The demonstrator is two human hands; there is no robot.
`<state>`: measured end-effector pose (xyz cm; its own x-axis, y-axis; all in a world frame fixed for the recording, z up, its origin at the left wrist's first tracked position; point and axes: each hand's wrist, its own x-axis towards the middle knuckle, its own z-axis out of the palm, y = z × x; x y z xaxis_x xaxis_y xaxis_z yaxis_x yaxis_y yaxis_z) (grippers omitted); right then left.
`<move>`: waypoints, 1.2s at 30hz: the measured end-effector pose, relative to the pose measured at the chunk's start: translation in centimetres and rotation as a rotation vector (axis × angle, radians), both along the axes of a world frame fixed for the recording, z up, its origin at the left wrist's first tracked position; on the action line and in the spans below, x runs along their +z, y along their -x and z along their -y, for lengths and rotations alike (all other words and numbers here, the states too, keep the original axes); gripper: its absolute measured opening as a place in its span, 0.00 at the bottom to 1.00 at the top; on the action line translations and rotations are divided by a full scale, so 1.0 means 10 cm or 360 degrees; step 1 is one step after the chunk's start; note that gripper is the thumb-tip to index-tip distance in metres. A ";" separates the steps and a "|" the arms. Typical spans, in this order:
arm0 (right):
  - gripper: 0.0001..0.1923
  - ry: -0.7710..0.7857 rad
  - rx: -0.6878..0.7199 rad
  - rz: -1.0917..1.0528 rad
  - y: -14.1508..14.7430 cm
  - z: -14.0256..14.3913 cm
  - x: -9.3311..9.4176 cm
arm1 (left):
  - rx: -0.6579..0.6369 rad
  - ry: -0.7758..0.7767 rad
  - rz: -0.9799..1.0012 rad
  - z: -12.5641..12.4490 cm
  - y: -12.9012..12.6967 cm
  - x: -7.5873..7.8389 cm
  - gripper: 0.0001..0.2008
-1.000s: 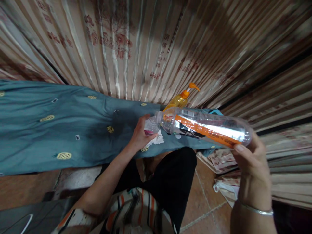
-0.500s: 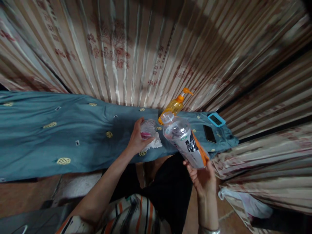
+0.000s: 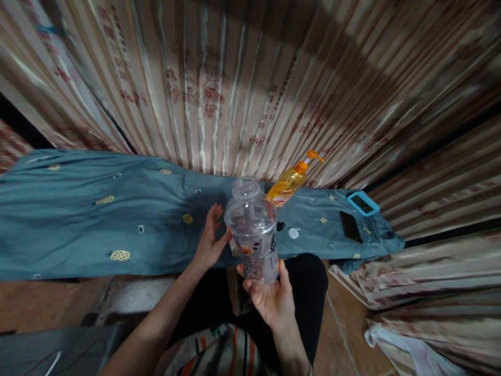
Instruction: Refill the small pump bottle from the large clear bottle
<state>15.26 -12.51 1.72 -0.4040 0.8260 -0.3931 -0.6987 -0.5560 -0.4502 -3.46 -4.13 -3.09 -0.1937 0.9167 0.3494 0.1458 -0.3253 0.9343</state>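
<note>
My right hand (image 3: 270,297) grips the lower end of a clear plastic bottle (image 3: 254,222), its fingers wrapped round the base. The bottle is uncapped and tilted slightly, its wide neck pointing away from me, with orange and dark print on its side. Just left of it, my left hand (image 3: 211,243) is open with the fingers apart and nothing in it. Whether its thumb touches the bottle I cannot tell. Behind the bottle stands an amber pump bottle (image 3: 288,184) with an orange pump. A round white lid (image 3: 293,233) and a small black item (image 3: 281,226) lie on the cloth.
A blue-green cloth with pineapple prints (image 3: 156,235) covers the long narrow surface. Toward its right end lie a black phone (image 3: 351,227) and a light-blue framed device (image 3: 363,202). Pleated curtains (image 3: 219,78) hang close behind and at the right.
My left hand has let go of the small clear container, which no longer shows. The large bottle has moved left in my right hand and stands more upright. The view has shifted slightly.
</note>
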 end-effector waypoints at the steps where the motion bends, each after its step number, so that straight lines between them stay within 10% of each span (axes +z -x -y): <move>1: 0.31 0.0033 0.0099 -0.0033 0.09 -0.04 -0.03 | 0.0017 0.0058 0.0109 0.12 0.08 0.00 0.34; 7: 0.37 0.0160 0.0477 -0.0129 0.72 -0.32 -0.38 | -0.0024 0.0202 0.0271 0.68 0.46 0.07 0.29; 16: 0.36 -0.0058 0.0746 0.0113 1.10 -0.48 -0.57 | 0.0514 0.0741 0.0395 0.60 0.53 0.33 0.30; 25: 0.19 -0.0622 0.0476 0.1155 0.02 -0.14 -0.43 | 0.0765 0.0337 -0.0116 0.00 0.76 0.08 0.40; 31: 0.18 -0.0833 0.0154 0.2234 -0.97 -0.68 -0.10 | 0.0801 0.0565 -0.0436 -0.12 0.75 -0.12 0.47; 36: 0.20 -0.0934 0.0174 0.2974 -1.23 -1.17 0.07 | 0.0792 0.0624 -0.0438 -0.07 0.72 -0.18 0.48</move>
